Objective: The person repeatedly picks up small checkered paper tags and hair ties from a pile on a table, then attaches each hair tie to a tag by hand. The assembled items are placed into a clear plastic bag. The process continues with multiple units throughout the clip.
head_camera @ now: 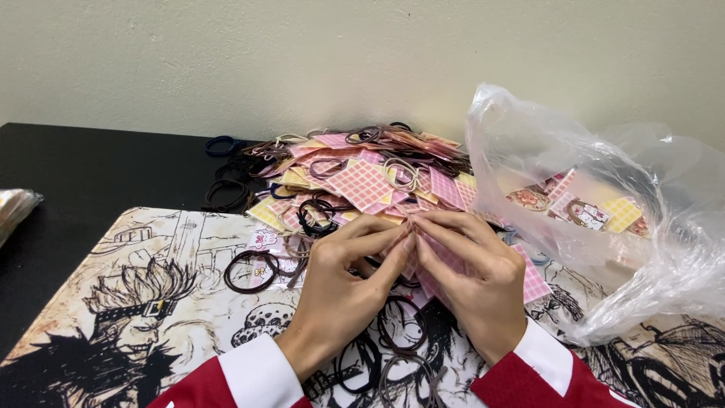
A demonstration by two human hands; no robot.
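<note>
We see the left hand (pixel 340 291) and the right hand (pixel 476 283) close together over the printed mat (pixel 151 302), fingers pinched narrow on a pink checked card (pixel 445 257) between them. Just behind lies the pile of cards and hair ties (pixel 362 177), and at the right an open plastic bag (pixel 642 227)

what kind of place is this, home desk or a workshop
Probably a home desk used for small packing work. A black table against a plain wall carries an illustrated desk mat, a heap of pink checked cards with hair ties, and a clear plastic bag of more cards.
</note>
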